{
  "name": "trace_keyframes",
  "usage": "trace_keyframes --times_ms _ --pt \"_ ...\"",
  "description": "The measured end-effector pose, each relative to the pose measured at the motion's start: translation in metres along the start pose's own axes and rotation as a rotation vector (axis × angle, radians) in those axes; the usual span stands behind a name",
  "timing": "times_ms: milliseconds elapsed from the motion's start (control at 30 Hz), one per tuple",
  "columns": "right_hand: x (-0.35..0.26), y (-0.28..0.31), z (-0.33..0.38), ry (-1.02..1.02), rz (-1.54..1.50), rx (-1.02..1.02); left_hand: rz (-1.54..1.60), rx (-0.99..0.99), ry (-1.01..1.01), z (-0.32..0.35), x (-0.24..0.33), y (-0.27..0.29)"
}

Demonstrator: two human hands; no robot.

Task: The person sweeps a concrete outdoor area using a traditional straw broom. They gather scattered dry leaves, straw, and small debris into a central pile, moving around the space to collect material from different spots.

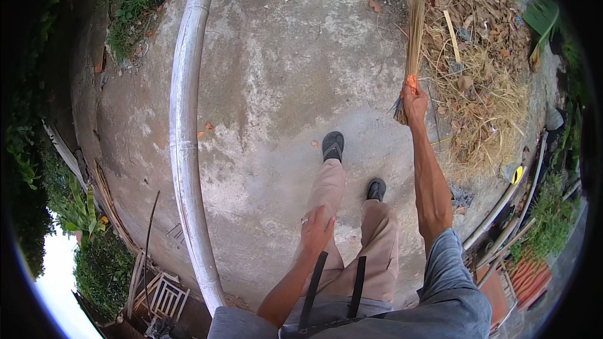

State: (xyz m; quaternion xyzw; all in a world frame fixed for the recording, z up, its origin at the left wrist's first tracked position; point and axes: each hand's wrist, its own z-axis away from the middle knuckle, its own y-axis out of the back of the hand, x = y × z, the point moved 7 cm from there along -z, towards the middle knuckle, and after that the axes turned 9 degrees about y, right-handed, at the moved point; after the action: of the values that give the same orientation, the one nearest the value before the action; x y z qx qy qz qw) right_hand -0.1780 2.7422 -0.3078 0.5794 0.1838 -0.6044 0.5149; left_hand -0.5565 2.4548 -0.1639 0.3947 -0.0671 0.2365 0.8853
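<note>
Pipe: a long pale pipe (183, 132) runs along the concrete floor (276, 88) on my left, well apart from both hands.
Left hand: my left hand (315, 231) hangs loose over my thigh, fingers slightly apart and curled, a ring on one; I see nothing in it.
Feet: two dark sandals (333, 145) stand on the concrete between the pipe and the broom.
Right hand: my right hand (414, 102) is clamped around the bound end of the stick broom (412, 37), just at the orange binding (411, 81).
Broom position: it reaches forward from my fist, bristle tips spreading toward the debris heap, near its left edge.
Broom handling: I judge it light, a bundle of thin dry ribs, stiff at the tie and springy at the tips; brittle if bent hard.
Where to hold: the tied neck by the orange wrap looks the firm spot; further out the ribs would splay.
Debris: a heap of dry leaves and straw (483, 75) lies to the right of the broom.
</note>
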Motion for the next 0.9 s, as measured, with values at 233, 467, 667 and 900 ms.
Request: trace_keyframes --times_ms 233,467,667,900 --pt "-0.020 -0.024 0.255 0.111 0.202 -0.876 0.236 0.130 0.116 0.043 -0.010 0.001" --pt "0.080 0.039 0.225 -0.118 0.677 -0.953 0.570 -0.046 0.400 0.115 -0.072 -0.002" --pt "0.033 0.282 0.092 -0.065 0.572 -0.014 0.248 -0.258 0.511 0.170 -0.128 -0.025" --pt "-0.043 0.432 0.242 -0.086 0.418 -0.149 0.155 -0.309 0.235 0.098 -0.070 0.030"
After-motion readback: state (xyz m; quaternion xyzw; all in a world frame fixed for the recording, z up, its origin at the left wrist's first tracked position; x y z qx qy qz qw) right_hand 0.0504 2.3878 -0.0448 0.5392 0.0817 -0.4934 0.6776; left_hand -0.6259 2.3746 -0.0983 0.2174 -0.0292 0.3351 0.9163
